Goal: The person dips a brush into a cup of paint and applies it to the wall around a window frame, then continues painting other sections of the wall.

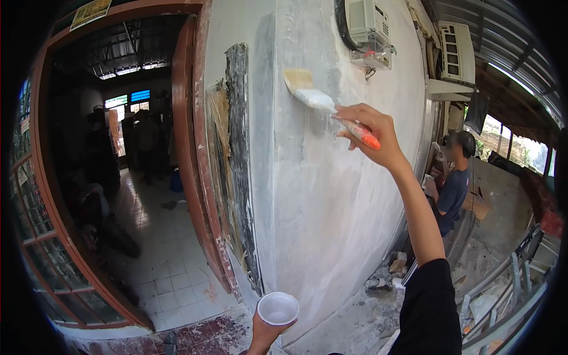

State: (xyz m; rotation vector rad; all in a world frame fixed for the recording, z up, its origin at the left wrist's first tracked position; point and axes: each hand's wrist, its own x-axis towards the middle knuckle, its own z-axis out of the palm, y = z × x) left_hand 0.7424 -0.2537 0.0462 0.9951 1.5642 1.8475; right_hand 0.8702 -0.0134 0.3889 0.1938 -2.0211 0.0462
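Note:
My right hand (370, 133) is raised in front of the wall, its fingers wrapped round the orange-ended handle of a wide paintbrush (313, 97). The pale bristles point up and left, at the wall's surface near its corner. Low in the view, my left hand (269, 331) holds a small white cup (278, 308) from below, its open top facing up. No contents can be made out inside the cup. The wall (337, 207) is covered in patchy white and grey.
An electric meter box (368, 26) hangs on the wall, with a black corrugated conduit beside it. An open doorway with a brown frame (198, 148) is at the left. A co-worker (452, 183) in a cap stands at the right, near metal frames (515, 278) and floor debris.

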